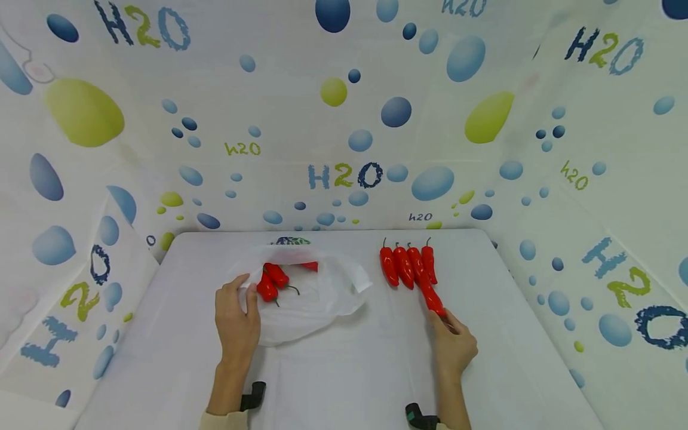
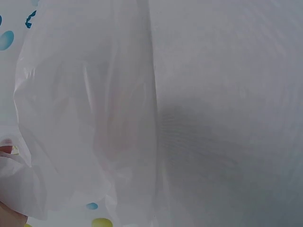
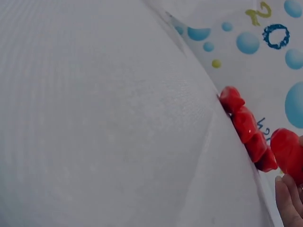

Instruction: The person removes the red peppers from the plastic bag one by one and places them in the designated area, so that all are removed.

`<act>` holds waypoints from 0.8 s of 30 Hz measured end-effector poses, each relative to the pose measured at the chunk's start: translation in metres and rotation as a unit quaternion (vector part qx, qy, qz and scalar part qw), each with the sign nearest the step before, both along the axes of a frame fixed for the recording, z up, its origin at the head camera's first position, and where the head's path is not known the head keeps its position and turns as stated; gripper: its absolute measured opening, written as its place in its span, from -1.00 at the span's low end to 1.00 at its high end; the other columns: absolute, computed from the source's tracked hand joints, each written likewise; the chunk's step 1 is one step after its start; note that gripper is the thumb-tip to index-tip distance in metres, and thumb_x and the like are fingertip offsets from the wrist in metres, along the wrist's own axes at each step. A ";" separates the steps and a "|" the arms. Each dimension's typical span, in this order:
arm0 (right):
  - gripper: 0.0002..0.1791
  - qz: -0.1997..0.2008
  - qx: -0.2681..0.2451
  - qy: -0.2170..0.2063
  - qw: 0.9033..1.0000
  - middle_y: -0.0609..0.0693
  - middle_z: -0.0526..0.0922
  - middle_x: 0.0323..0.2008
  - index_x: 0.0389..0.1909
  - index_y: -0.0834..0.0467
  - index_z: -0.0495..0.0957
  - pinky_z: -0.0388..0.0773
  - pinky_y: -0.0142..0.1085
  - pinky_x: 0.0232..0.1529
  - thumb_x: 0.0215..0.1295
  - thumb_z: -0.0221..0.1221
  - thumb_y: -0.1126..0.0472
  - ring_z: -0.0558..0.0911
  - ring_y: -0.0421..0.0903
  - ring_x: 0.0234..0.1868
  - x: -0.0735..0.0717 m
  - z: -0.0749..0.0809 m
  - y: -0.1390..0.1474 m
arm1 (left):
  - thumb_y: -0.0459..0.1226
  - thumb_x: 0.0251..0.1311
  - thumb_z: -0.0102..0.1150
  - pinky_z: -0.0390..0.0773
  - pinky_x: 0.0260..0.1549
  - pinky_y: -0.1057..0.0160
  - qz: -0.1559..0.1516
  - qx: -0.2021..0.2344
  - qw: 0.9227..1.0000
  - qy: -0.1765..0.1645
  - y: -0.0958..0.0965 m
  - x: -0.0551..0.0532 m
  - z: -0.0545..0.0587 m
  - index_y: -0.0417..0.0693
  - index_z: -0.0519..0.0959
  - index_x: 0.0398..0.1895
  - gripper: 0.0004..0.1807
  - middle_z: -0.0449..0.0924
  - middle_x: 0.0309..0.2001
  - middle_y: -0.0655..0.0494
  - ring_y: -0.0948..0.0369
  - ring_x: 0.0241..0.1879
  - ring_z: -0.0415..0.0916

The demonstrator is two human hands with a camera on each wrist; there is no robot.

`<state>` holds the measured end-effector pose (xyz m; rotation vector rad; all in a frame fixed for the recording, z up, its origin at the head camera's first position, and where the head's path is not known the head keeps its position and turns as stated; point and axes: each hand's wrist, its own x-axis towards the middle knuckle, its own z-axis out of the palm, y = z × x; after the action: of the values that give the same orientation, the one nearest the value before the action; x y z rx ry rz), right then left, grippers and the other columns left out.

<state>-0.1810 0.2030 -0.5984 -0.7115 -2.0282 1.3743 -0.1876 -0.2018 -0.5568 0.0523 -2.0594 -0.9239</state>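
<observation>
In the head view, my left hand [image 1: 236,325] grips the left side of a thin white plastic bag [image 1: 317,319]. At the bag's mouth lie red chili peppers: one [image 1: 267,288] close to my thumb, a second [image 1: 276,275] just behind it, and part of another red piece [image 1: 310,266] farther right. The left wrist view is mostly filled by the bag [image 2: 66,127]. Over on the right, my right hand [image 1: 455,346] pinches a long red chili pepper [image 1: 432,297] by its near end. Its far end overlaps a row of glossy red peppers [image 1: 404,267]. The right wrist view shows the held pepper [image 3: 286,151] against the fingers.
The peppers in the row [image 3: 244,124] lie side by side, stems toward the table's far edge. A white cover lies over the table [image 1: 344,388]. Behind it and at the sides hangs a white wall sheet [image 1: 290,107] printed with blue and green drops.
</observation>
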 end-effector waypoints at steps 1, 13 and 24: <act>-0.55 0.001 -0.001 -0.002 1.000 0.11 0.82 -0.11 0.10 0.15 0.76 0.47 -0.61 -0.35 0.26 0.48 0.02 0.60 -0.39 -0.29 0.000 -0.002 0.001 | -0.31 0.48 0.18 0.38 -0.03 0.26 0.000 0.000 1.000 0.000 0.000 0.001 0.000 -0.26 0.54 0.25 -0.65 0.60 -0.01 -0.23 -0.10 -0.01 0.47; -0.52 0.002 -0.008 -0.018 1.000 0.09 0.81 -0.10 0.10 0.15 0.76 0.45 -0.50 -0.32 0.23 0.50 0.00 0.62 -0.38 -0.31 -0.001 -0.011 0.010 | -0.34 0.47 0.19 0.37 -0.03 0.32 0.001 -0.001 1.000 0.008 0.003 0.004 -0.005 -0.26 0.55 0.25 -0.65 0.61 -0.02 -0.22 -0.08 -0.02 0.47; -0.51 0.010 -0.013 -0.034 0.999 0.28 0.74 -0.01 0.14 0.23 0.72 0.31 0.21 0.16 0.23 0.48 0.11 0.59 0.26 0.18 -0.003 -0.012 0.013 | -0.32 0.48 0.17 0.39 -0.02 0.26 -0.001 0.003 1.000 0.001 0.003 0.003 -0.008 -0.22 0.55 0.26 -0.65 0.61 0.01 -0.21 -0.07 -0.01 0.47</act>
<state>-0.1838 0.2163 -0.6109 -0.7622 -2.0784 1.4080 -0.1844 -0.1987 -0.5644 0.0527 -2.0554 -0.9315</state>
